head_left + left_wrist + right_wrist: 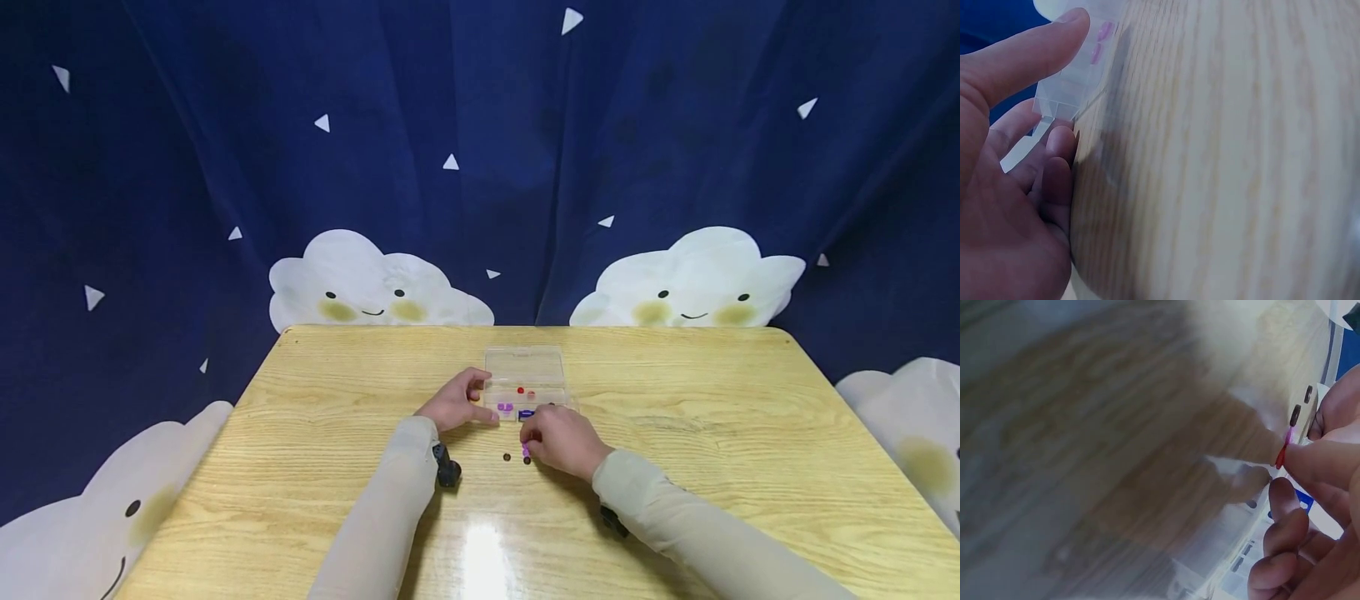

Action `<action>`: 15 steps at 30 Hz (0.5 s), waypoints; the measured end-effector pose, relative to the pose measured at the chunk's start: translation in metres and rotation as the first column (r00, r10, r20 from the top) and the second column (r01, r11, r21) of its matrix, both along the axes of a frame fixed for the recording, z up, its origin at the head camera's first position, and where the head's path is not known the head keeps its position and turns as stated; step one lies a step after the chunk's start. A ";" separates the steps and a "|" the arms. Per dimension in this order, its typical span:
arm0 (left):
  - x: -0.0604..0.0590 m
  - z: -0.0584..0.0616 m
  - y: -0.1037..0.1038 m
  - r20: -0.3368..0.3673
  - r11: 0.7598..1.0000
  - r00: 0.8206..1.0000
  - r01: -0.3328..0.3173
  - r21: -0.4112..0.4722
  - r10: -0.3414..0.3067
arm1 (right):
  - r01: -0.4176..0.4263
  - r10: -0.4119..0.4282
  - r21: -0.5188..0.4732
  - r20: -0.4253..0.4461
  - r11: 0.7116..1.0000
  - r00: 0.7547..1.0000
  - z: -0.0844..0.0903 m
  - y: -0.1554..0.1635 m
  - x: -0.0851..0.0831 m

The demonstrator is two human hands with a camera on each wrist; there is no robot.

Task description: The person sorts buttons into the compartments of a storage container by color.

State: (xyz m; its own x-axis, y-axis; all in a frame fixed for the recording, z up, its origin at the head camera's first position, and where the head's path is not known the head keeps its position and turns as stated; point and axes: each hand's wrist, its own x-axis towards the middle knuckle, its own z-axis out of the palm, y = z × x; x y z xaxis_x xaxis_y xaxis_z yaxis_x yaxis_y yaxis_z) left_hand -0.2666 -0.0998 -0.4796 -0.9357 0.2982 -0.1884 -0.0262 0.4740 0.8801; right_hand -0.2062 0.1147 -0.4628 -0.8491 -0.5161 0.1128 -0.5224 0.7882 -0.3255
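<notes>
Head view: a clear box [525, 379] sits mid-counter [300, 433]. Left hand [457, 402] grips its near-left corner; right hand [562, 440], just before it, pinches a pink bead [526, 451].

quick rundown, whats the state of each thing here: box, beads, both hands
clear box: lid open, lying flat on the table
pink bead: pinched in fingertips
two brown beads: loose on the table
beads in box: sitting in compartments
left hand: holds the box's edge
right hand: pinches the pink bead
</notes>
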 end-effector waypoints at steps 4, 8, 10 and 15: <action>0.001 0.001 0.001 0.001 1.000 1.000 -0.002 -0.006 0.002 | -0.019 0.019 0.019 -0.003 1.000 1.000 0.000 -0.001 0.000; 0.001 0.002 0.001 0.003 1.000 1.000 -0.005 -0.009 0.005 | -0.024 0.025 0.025 -0.018 0.999 1.000 0.000 -0.001 0.000; 0.001 0.002 0.001 0.007 1.000 1.000 -0.006 -0.007 0.006 | -0.018 0.018 0.026 -0.017 0.999 1.000 0.000 -0.001 0.000; 0.001 0.002 0.000 0.008 1.000 1.000 -0.007 -0.007 0.007 | 0.014 -0.014 0.014 0.001 1.000 1.000 -0.002 -0.002 -0.001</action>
